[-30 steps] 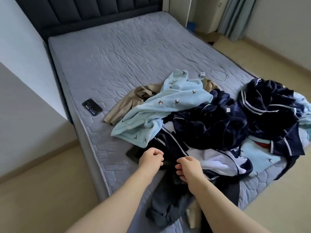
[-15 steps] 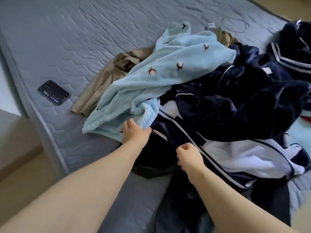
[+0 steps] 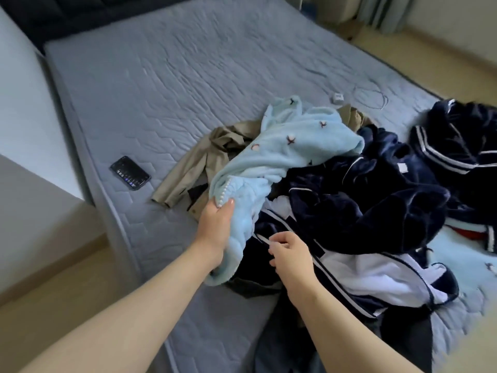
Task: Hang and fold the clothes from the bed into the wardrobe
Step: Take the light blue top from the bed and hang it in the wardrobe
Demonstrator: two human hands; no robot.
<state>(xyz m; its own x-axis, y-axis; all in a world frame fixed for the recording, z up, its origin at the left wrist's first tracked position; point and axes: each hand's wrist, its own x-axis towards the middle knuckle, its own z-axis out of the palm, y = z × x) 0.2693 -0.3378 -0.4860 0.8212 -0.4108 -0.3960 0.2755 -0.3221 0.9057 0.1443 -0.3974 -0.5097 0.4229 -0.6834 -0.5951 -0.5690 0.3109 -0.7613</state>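
A heap of clothes lies on the near right part of the grey mattress (image 3: 188, 84). My left hand (image 3: 215, 227) grips the edge of a fluffy light-blue garment (image 3: 290, 146) with small embroidered figures and a row of white beads. My right hand (image 3: 291, 254), fingers curled, pinches the white-piped edge of a navy and white garment (image 3: 357, 273) just right of it. A dark navy velvet garment (image 3: 376, 200) lies over the pile's middle, and a beige garment (image 3: 193, 162) sticks out at the left. No wardrobe is in view.
A black phone (image 3: 130, 172) lies near the mattress's left edge. A small white charger (image 3: 337, 97) and thin cable (image 3: 372, 94) lie behind the pile. More navy striped clothing (image 3: 462, 138) sits at the far right. Wooden floor lies left and beyond the bed.
My left hand went from beside the right hand to the light-blue garment, took hold of its beaded edge and pulled it up and toward me. My right hand stayed on the navy piping.
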